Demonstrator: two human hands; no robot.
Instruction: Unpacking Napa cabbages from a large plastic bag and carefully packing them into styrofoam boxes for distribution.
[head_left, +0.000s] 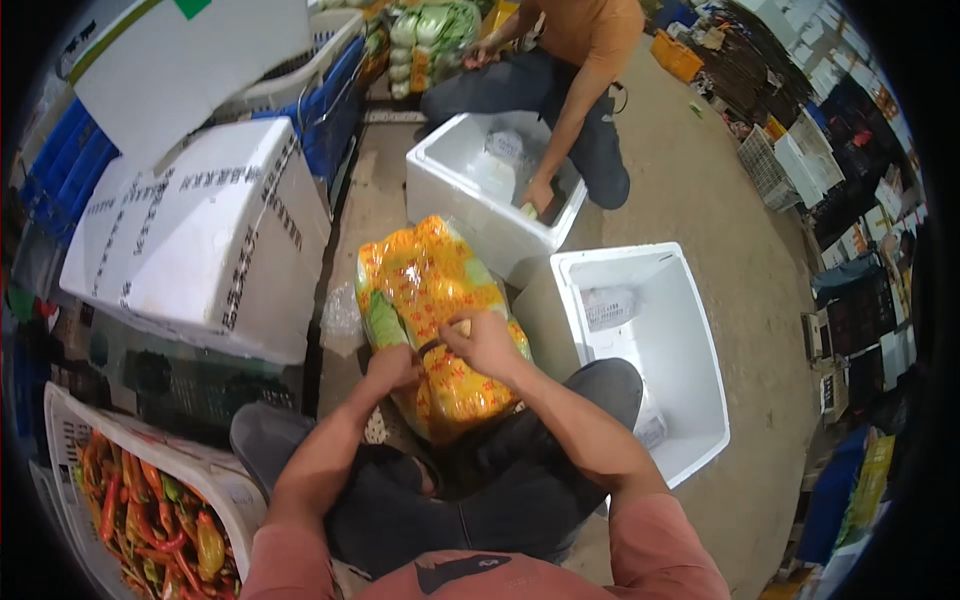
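Between my knees lies a bulging clear plastic bag with yellow and red print (415, 270), with green produce showing through. My left hand (397, 367) is closed at the lower end of a green leafy vegetable (384, 320) that lies along the bag's left side. Over the bag's middle, my right hand (487, 345) has its fingers curled; a pale bit shows at the fingertips, but what it is I cannot make out. A short dark strip (431, 347) lies between my two hands.
A white foam box (705, 360) with a few wrapped items stands to my right. Ahead, a co-worker reaches into another foam box (440, 190). Closed foam boxes (190, 230) are at left, above a basket of peppers (235, 490). Bagged cabbages (430, 30) lie farther off.
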